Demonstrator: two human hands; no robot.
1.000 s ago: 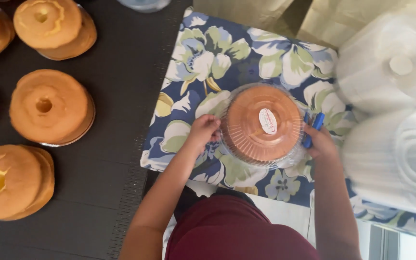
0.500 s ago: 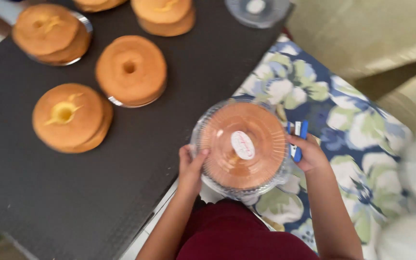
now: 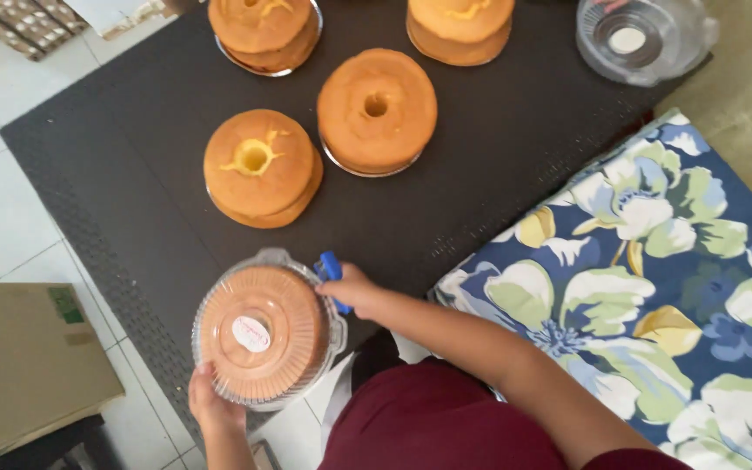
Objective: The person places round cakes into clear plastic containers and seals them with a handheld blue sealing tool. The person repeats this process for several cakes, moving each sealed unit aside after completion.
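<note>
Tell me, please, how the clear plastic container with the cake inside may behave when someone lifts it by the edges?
The clear container looks thin and ribbed, so it probably flexes when squeezed. The left hand and right hand hold opposite rims, suggesting it needs two-sided support. With a whole ring cake inside, it is likely heavy for such thin plastic and could sag or pop open if tilted.

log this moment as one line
left hand: holds boxed cake rim | right hand: holds blue tool, touching box | dark table: bare cakes
</note>
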